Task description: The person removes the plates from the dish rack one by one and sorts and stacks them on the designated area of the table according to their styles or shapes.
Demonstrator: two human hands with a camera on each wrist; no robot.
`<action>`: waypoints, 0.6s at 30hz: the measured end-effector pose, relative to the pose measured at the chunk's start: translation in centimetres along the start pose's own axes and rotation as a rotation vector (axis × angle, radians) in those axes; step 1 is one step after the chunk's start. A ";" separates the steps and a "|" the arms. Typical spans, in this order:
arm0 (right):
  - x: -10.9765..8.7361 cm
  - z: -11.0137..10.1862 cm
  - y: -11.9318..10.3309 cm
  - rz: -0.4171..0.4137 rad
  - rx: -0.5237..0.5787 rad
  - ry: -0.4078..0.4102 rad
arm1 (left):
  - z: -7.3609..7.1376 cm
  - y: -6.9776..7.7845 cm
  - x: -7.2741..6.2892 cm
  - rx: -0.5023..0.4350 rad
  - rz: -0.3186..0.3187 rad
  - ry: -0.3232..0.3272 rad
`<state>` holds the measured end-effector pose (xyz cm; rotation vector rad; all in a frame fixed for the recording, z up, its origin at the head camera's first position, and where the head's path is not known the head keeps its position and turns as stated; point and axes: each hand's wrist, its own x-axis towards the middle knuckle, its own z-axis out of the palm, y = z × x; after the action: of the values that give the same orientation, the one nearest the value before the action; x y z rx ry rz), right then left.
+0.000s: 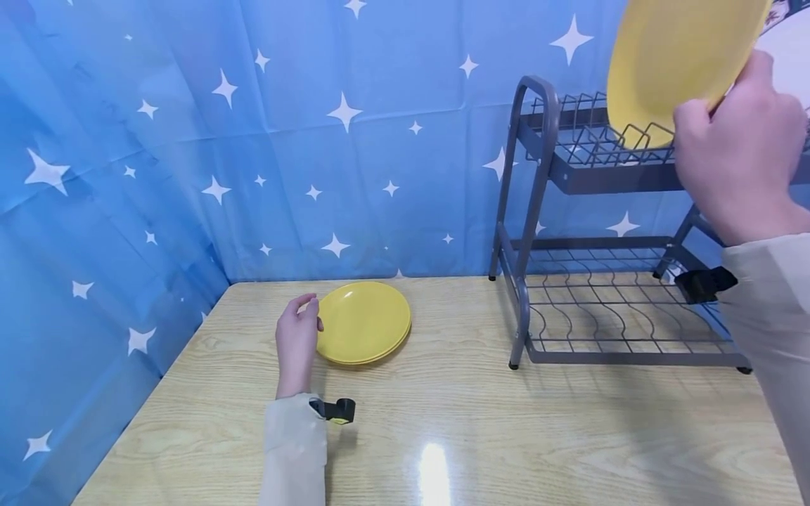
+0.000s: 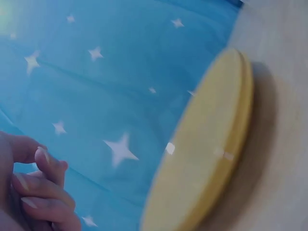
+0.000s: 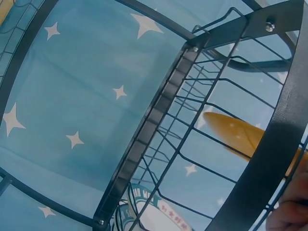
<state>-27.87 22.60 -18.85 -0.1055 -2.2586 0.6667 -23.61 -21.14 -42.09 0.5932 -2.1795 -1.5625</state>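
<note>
The left hand point(image 1: 297, 334), fingers loosely bent, holds nothing beside the stacked yellow plates point(image 1: 363, 323) on the wood-grain worktop point(image 1: 430, 400); the head view overlaps them, but the left-wrist view shows a gap and a double rim. Rightward, a two-tier metal dish rack point(image 1: 623, 184) carries a yellow plate point(image 1: 664, 63) tilted upright in its upper wire basket, gripped at its edge by the right hand point(image 1: 737, 151). Through the wires, only the right-wrist view reveals lettering on a white dish point(image 3: 153, 215): green capitals and red characters, too small to read surely.
</note>
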 end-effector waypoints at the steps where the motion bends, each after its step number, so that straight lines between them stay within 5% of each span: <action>1: 0.0 0.0 0.1 0.006 -0.002 -0.001 | 0.0 0.5 -0.1 0.004 0.021 -0.007; 10: -0.7 -0.3 0.6 0.048 0.071 0.027 | -0.3 3.8 -1.7 -0.022 0.149 -0.061; 18: -1.9 -1.1 0.2 0.021 0.160 0.107 | -0.4 5.2 -2.8 -0.025 0.242 -0.111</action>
<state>-25.81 22.73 -19.54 -0.0846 -2.0961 0.8305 -21.63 -18.41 -37.18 0.2292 -2.2126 -1.5218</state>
